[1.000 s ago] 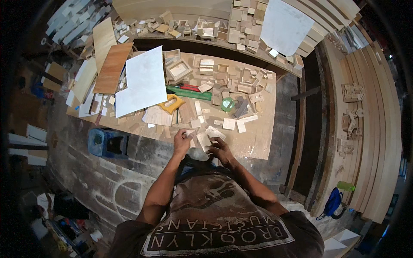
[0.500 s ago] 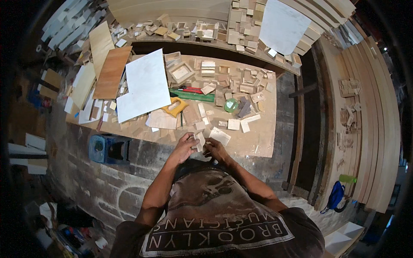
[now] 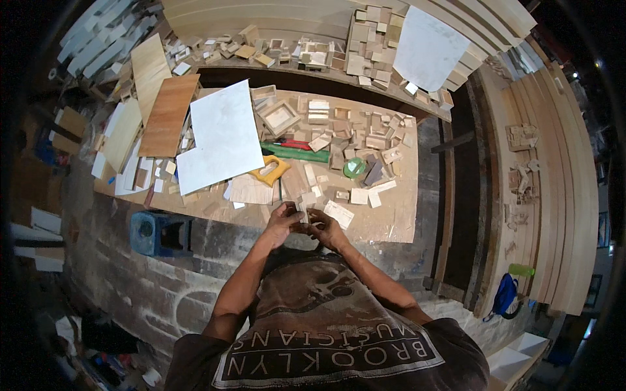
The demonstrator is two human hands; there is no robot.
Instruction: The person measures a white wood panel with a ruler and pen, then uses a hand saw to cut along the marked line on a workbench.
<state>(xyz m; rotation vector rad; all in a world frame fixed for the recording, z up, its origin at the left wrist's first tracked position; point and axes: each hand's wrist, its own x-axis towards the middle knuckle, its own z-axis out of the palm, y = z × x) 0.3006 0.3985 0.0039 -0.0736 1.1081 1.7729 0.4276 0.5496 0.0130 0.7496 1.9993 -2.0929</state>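
Small wooden piece [image 3: 302, 207]: between both hands at the near edge of the counter [image 3: 396, 218], far end jutting past the fingers.
Left hand [image 3: 282, 223]: fingers gripping its left side.
Right hand [image 3: 329, 231]: fingers curled at its right; grip unclear.

Around my worktable [image 3: 398, 218] spreads a grey floor [image 3: 156, 280], scuffed and streaked with pale patches, with a blue stool [image 3: 142, 233] standing by the table's near left edge. Beyond the table, facing me, runs a long wooden shelf [image 3: 293, 67], and on my right long pale boards [image 3: 557, 195] lie lengthwise past a dark gap. The room's outer edges sink into shadow, pricked by small bright lights [image 3: 611, 249] at far right.
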